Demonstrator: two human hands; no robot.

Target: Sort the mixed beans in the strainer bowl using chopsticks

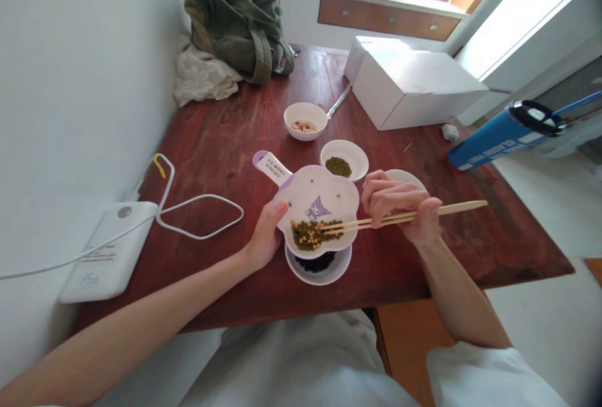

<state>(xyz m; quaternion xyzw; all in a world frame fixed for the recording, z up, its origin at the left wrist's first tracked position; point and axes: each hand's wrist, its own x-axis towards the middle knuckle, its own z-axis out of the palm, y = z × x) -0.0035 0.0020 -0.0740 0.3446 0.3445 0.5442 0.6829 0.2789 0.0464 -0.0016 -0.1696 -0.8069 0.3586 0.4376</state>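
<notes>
My left hand [269, 231] grips the left edge of a flower-shaped white and purple dish [329, 197], tilted toward me. Green and yellow beans [311, 235] lie in its lower part. Wooden chopsticks [404, 216] are held in my right hand [402, 203], their tips among the beans. Partly under the dish is a white bowl [329, 276] with black beans. Just behind stands a bowl [357, 153] of green beans, and farther back a bowl [305, 112] with pale and reddish pieces. Another white bowl [407, 177] is mostly hidden behind my right hand.
On the dark red table [211, 143] are a white power bank [110, 250] with a looped cable [207, 237] at left, a green bag [230, 24] at back left, a white box [414, 81] at back right and a blue cylinder [503, 137] at right.
</notes>
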